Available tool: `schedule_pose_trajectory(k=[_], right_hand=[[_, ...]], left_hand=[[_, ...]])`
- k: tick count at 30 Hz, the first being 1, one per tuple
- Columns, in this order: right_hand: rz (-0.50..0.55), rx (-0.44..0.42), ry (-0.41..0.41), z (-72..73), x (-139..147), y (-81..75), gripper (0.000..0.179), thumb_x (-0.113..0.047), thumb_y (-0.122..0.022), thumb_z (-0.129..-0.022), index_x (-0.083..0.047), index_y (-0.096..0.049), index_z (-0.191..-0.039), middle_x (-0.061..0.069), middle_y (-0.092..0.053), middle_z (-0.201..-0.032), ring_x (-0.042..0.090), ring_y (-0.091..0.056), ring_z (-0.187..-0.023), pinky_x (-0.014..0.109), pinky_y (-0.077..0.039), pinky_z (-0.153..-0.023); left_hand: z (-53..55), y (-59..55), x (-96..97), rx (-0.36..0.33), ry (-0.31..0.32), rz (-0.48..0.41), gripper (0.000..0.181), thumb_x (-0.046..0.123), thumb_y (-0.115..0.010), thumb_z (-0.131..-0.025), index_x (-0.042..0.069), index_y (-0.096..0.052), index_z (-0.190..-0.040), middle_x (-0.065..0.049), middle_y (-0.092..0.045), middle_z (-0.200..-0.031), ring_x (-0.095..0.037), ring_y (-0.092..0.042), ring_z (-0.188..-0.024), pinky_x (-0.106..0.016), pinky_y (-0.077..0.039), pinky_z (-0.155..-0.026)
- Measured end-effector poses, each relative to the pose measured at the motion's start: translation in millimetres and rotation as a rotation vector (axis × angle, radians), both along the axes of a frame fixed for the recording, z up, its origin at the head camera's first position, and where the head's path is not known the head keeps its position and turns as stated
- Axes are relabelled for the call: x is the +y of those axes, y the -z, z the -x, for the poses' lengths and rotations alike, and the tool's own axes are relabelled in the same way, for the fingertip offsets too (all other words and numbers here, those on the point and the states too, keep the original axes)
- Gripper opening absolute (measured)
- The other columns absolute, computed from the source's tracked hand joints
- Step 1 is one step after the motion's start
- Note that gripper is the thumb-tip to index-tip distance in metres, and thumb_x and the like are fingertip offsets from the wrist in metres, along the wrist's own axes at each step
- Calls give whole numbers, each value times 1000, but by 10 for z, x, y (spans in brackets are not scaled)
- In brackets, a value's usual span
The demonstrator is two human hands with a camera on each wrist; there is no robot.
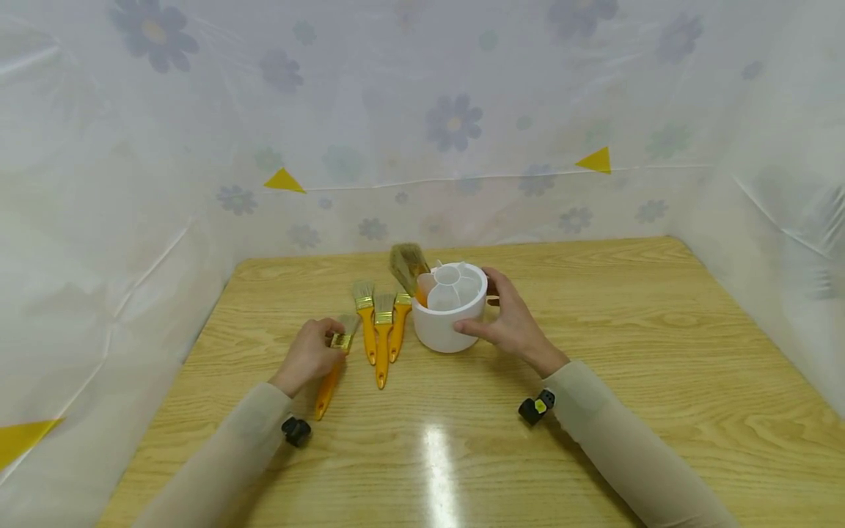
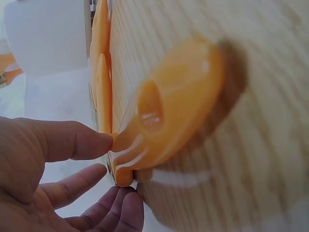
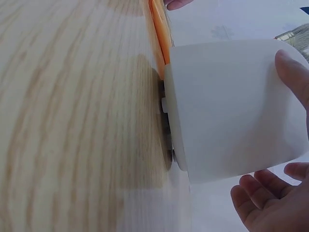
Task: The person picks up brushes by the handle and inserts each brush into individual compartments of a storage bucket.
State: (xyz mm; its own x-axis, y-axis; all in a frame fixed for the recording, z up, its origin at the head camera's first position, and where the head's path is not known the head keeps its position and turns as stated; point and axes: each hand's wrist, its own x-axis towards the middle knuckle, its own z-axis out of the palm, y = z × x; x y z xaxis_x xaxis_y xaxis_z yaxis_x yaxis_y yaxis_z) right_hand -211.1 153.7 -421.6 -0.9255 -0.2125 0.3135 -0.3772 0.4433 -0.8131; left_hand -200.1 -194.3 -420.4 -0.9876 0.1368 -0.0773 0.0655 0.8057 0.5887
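Orange-handled brush (image 1: 328,390), left hand (image 1: 306,357) pinching | white holder (image 1: 441,331) to that hand's right, right hand (image 1: 511,323) gripping | best kept steady

- The left arm (image 1: 224,447) stretched forward in a pale sleeve, to the left of the pot (image 1: 444,330) and nearer the person.
- The left wrist (image 1: 284,380) showed bare beyond the cuff, angled toward the pot.
- The left hand (image 1: 309,356) was left of the pot and apart from it, its thumb and bent fingers pinching a brush (image 1: 328,389).
- The right arm (image 1: 634,440), also sleeved, slanted forward and inward from the pot's right.
- The right wrist (image 1: 549,359) was near the pot, on its right.
- The right hand (image 1: 513,323) gripped the pot's right side, thumb across the near wall, fingers behind.
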Motion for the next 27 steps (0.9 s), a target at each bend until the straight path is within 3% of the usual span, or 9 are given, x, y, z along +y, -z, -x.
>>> schedule_pose_trajectory(k=[5, 14, 19, 27], right_hand=[[-6, -7, 2, 1, -9, 0, 94, -44, -84, -68, -21, -34, -145, -2, -45, -129, 19, -46, -114, 50, -39, -95], [34, -74, -49, -234, -102, -342, 90, -21, -83, -75, -5, -30, -146, 13, -44, -137, 33, -43, -125, 58, -33, -102], [25, -107, -51, -247, -108, -354, 91, -22, -82, -76, -7, -26, -147, 12, -44, -138, 32, -41, -128, 57, -32, -104], [25, -72, -39, -231, -121, -350, 90, -22, -83, -74, -4, -30, -145, 12, -46, -134, 32, -44, -124, 57, -34, -102]], left_hand=[[-11, -21, -29, 8, 2, 9, 44, 1, -65, -77, -2, -60, -120, -24, -52, -115, -33, -51, -98, -48, -45, -82], [-2, -43, -64, -12, -14, 25, 47, 0, -63, -75, -3, -57, -121, -24, -55, -115, -34, -53, -99, -49, -46, -82], [5, -44, -64, -38, -24, 39, 51, 3, -65, -76, -7, -54, -125, -26, -56, -117, -37, -54, -104, -50, -46, -87], [5, -37, -76, -50, -23, 40, 55, 8, -67, -78, -11, -50, -127, -27, -56, -118, -39, -54, -108, -50, -46, -89]])
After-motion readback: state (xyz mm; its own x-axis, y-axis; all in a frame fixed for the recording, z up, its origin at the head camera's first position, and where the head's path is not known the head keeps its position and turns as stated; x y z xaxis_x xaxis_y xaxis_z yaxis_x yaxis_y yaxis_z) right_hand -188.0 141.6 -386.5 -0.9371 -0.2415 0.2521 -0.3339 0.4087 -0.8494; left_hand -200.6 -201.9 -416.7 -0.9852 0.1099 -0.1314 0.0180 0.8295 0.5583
